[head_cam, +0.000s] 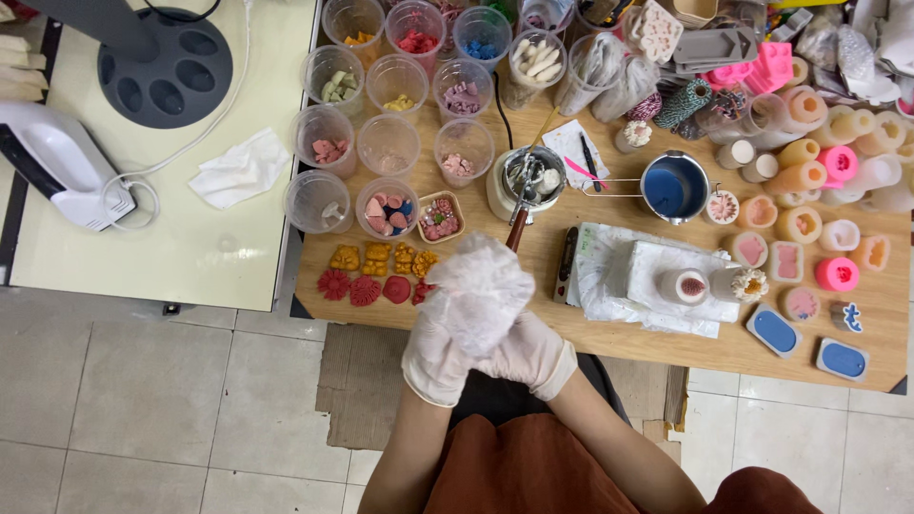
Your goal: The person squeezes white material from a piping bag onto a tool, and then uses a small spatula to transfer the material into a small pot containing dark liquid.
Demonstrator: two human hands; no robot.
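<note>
Both my hands wear white gloves and meet at the near edge of the wooden table (666,338). My left hand (440,357) and my right hand (528,354) are closed together around a crumpled white tissue (476,286) that bulges up above them. Just beyond the tissue a brown-handled tool (517,228) sticks out of a small metal pot (526,181). Small orange and red wax shapes (376,271) lie on the table to the left of my hands.
Several clear plastic cups (390,143) with coloured wax bits stand at the back left. A blue-filled metal saucepan (674,187), white paper with a small candle (684,286), and several silicone moulds (819,238) lie to the right. A white side table holds a hand mixer (57,167) and a tissue (238,169).
</note>
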